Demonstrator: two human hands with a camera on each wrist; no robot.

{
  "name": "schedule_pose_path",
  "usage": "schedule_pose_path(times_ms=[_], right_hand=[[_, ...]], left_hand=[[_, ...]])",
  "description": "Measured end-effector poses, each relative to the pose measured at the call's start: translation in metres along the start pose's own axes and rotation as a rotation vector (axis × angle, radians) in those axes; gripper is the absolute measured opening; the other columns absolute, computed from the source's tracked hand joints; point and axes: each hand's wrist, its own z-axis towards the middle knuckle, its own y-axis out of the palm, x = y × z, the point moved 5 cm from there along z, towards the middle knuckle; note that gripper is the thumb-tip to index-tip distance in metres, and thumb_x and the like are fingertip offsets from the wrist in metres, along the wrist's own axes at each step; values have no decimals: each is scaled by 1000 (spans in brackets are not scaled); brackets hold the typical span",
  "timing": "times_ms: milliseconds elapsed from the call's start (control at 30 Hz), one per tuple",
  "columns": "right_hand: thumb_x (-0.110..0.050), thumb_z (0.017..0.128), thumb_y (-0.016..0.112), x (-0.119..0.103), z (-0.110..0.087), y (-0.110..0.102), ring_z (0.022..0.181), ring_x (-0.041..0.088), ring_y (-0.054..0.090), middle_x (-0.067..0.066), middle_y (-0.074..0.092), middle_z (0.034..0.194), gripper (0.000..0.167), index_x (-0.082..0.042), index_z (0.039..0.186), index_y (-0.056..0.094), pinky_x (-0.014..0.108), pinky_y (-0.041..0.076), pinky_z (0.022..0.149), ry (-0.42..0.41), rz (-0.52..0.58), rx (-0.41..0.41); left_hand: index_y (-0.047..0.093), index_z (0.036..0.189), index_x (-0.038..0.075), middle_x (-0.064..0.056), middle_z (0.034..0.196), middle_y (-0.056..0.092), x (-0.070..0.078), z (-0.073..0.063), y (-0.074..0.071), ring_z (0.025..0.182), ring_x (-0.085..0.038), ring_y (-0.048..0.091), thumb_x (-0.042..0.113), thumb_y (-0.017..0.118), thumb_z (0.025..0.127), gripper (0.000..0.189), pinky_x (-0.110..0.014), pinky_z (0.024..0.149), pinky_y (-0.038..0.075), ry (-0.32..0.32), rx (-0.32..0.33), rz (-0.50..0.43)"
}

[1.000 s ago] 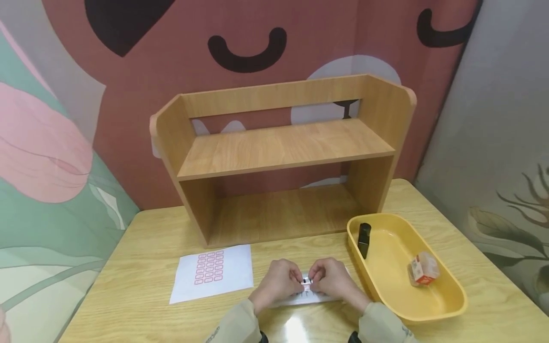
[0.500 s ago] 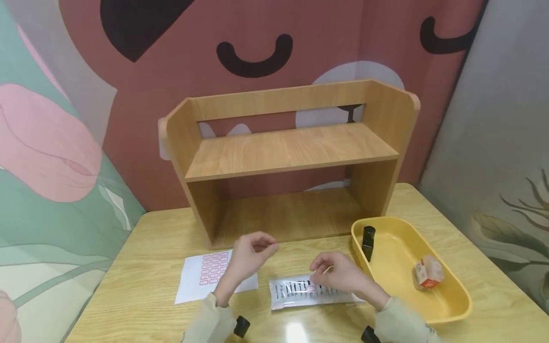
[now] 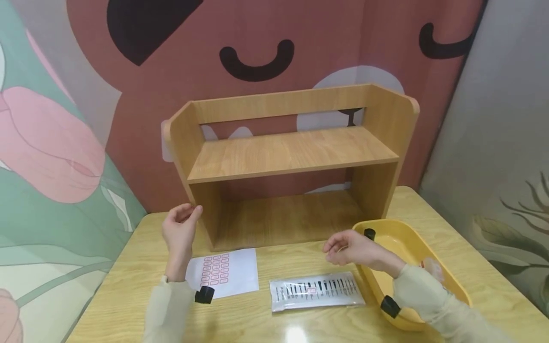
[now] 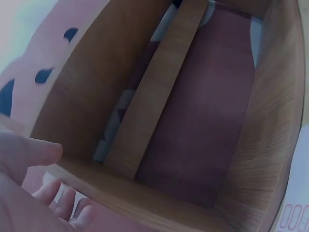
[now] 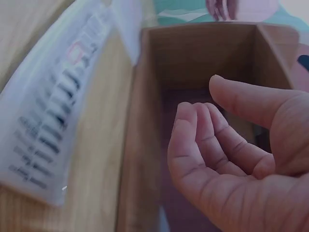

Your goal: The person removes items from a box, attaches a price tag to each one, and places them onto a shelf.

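Note:
My left hand (image 3: 177,236) is raised beside the left end of the wooden shelf, fingers loosely bent, holding nothing. In the left wrist view the thumb and fingers of that hand (image 4: 34,174) stand apart near the shelf side. Over the table, left of the yellow tray, my right hand (image 3: 351,248) hovers with bent fingers. The right wrist view shows nothing held in it (image 5: 231,154). Between and below the hands lies a flat silvery packet (image 3: 289,301) printed with dark tool shapes. A small red-outlined sticker (image 3: 311,289) lies on its face.
A white sheet (image 3: 244,271) with rows of red-outlined labels lies left of the packet. Behind stands a two-level wooden shelf (image 3: 291,150). The yellow tray (image 3: 394,240) at right holds a black object (image 3: 369,233) and a clear box (image 3: 433,269), partly hidden by the sleeve.
Both hands have left the packet, where their fingers were together on the sticker. The left hand has moved left and up, the right hand up and to the right. The packet is uncovered.

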Motion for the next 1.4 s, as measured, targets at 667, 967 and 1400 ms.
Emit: schedule_pose_path(times_ms=[667, 967, 1400], right_hand=[[2, 66, 81, 19, 20, 7, 64, 16, 50, 4, 56, 76, 28, -5, 88, 64, 29, 45, 57, 324, -502, 20], [-1, 63, 82, 19, 19, 11, 69, 20, 51, 5, 53, 82, 36, -10, 91, 61, 36, 51, 63, 403, -656, -53], [0, 58, 87, 19, 22, 25, 73, 21, 51, 3, 52, 81, 39, -10, 83, 58, 36, 48, 65, 396, -794, -87]], left_hand=[[55, 129, -1, -14, 119, 56, -1, 24, 7, 100, -13, 53, 16, 66, 90, 43, -25, 85, 43, -102, -49, -95], [54, 132, 1, -17, 127, 53, 1, 25, 11, 115, -22, 50, 16, 63, 92, 43, -33, 96, 41, -117, -72, -116], [52, 133, 0, -18, 130, 52, 2, 25, 10, 117, -24, 49, 18, 63, 92, 47, -33, 96, 42, -107, -85, -97]])
